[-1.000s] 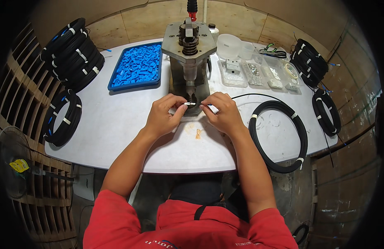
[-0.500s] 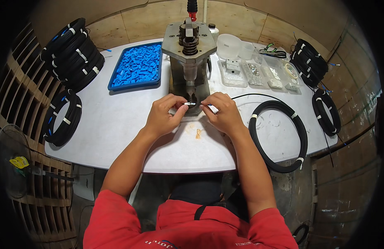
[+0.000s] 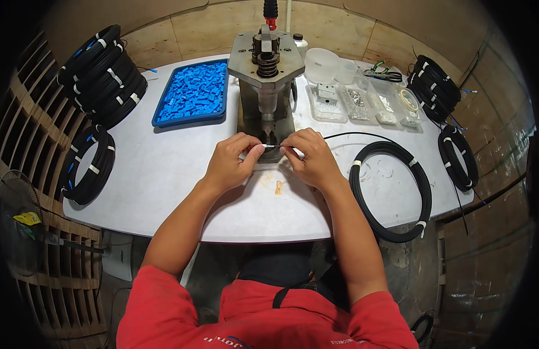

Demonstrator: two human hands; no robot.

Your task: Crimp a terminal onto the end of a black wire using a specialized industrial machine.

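Between thumb and forefinger, my left hand pinches a small white cable connector held level. Facing it, my right hand pinches the end of a thin black cable. The two ends meet or nearly meet; which one is too small to tell. Both hands are in front of the lower jaw of a steel bench press. From my right hand the cable runs right to a large black cable coil lying on the white table.
At the left stand a blue tray of small blue parts and stacked black coils. Clear boxes of small parts, tubs and more coils are at the right. An orange-brown scrap lies before the press.
Between my hands the blue bit by my right fingertips no longer shows, and a thin dark length now spans toward the connector. Both hands have hardly moved.
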